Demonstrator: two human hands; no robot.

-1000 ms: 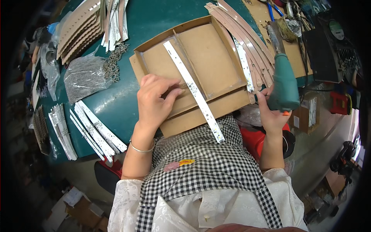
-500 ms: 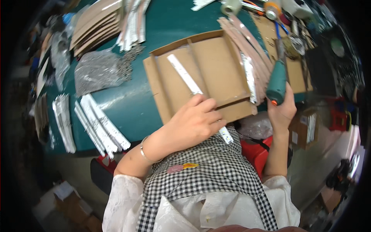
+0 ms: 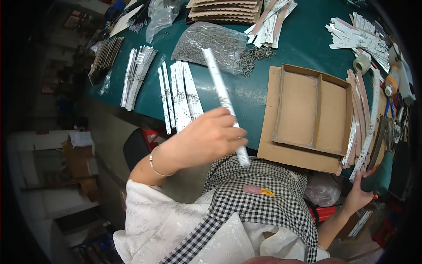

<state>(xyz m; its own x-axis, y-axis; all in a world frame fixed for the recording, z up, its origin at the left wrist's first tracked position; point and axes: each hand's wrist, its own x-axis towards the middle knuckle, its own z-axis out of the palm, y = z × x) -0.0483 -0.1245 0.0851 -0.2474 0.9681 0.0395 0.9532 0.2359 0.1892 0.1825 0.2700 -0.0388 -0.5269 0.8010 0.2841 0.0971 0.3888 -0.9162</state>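
My left hand (image 3: 211,137) is closed around a narrow white strip (image 3: 221,90) dotted with small parts, like an LED strip board. It tilts across the table's front edge, one end up near the bag and the other above my apron. At the far right, my right hand (image 3: 358,198) is closed around a tool with a thick green body (image 3: 383,174); its working end is hard to make out. A longer pale strip (image 3: 368,125) reaches down to those fingers, and I cannot tell whether they grip it. Between my hands lies a shallow divided cardboard tray (image 3: 269,141).
Several white strips (image 3: 180,97) lie left of my left hand, with another bundle (image 3: 138,79) farther left. A clear bag of small metal screws (image 3: 206,44) spills onto the green table (image 3: 250,103). Behind it are stacked brown sheets (image 3: 224,13) and more strips (image 3: 274,22).
The view has swung left, so the tray sits farther right. My left hand has carried the white strip from over the tray to its left. My right hand keeps the green tool.
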